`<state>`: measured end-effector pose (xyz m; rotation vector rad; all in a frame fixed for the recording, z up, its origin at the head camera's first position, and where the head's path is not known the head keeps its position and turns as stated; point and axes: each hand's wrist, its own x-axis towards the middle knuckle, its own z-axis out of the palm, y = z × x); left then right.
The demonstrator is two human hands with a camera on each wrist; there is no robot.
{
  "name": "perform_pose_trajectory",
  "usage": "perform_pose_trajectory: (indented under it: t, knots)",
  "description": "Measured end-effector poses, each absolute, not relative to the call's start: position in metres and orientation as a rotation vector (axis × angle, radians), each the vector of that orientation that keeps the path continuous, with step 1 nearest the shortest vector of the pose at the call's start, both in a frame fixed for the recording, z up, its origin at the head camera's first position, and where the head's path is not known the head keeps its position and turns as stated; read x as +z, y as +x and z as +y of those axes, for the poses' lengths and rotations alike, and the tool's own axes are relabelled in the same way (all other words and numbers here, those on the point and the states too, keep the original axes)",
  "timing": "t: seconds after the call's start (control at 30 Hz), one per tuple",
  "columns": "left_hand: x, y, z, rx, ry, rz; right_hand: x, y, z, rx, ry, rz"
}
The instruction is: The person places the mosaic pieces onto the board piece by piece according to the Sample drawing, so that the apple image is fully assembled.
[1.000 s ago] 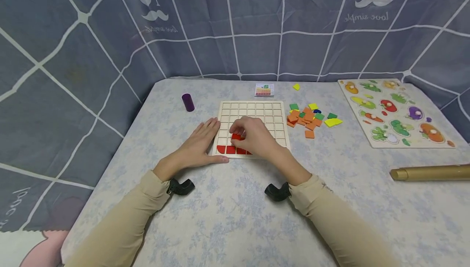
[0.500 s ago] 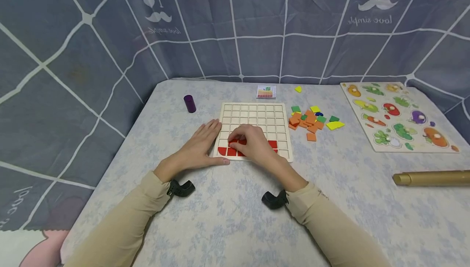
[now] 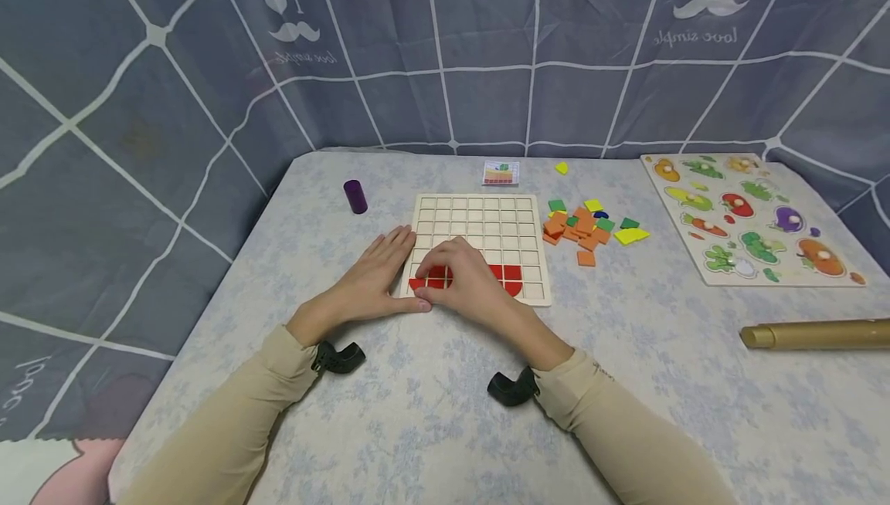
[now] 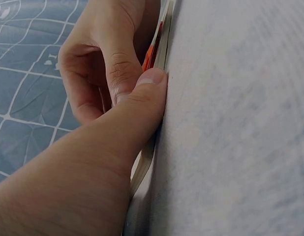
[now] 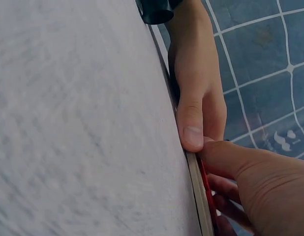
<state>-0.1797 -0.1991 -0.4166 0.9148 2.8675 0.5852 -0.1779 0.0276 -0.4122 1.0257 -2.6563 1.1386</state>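
Note:
A square wooden grid board [image 3: 476, 215] lies on the table with red tiles [image 3: 512, 271] set in its two nearest rows. My left hand [image 3: 371, 277] rests flat along the board's left side, fingers straight, thumb reaching round the near left corner. Over the front left of the board, my right hand [image 3: 462, 277] has curled fingers, with thumb and forefinger tips pinching at a red tile [image 3: 417, 284] there; the fingers hide much of it. In the left wrist view the two thumbs [image 4: 151, 78] nearly meet at the board's edge.
Right of the board lies a loose heap of orange, green and yellow tiles [image 3: 584, 223]. A small pattern card [image 3: 501, 173] is behind it. A purple cylinder [image 3: 355, 197] stands at left, a vegetable puzzle board [image 3: 751, 219] and a gold-brown tube [image 3: 813, 333] at right.
My right hand has moved left and slightly nearer along the red rows, uncovering red tiles on its right. My left hand has stayed at the board's side.

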Motion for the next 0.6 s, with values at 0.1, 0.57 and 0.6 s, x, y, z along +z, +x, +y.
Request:
perform_pose_trajectory:
  t: [0.1,0.57,0.6]
  knots:
    - [-0.416,-0.179,-0.199,0.586,0.916,2.868,-0.412,-0.178,0.028,1.138,1.021,-2.667]
    - [-0.419,-0.181,-0.198,0.572,0.924,2.883,-0.397,-0.186,0.045,1.16,0.908,-2.682]
    - [-0.42,-0.182,-0.198,0.572,0.922,2.882,-0.394,-0.189,0.05,1.175,0.857,-2.69]
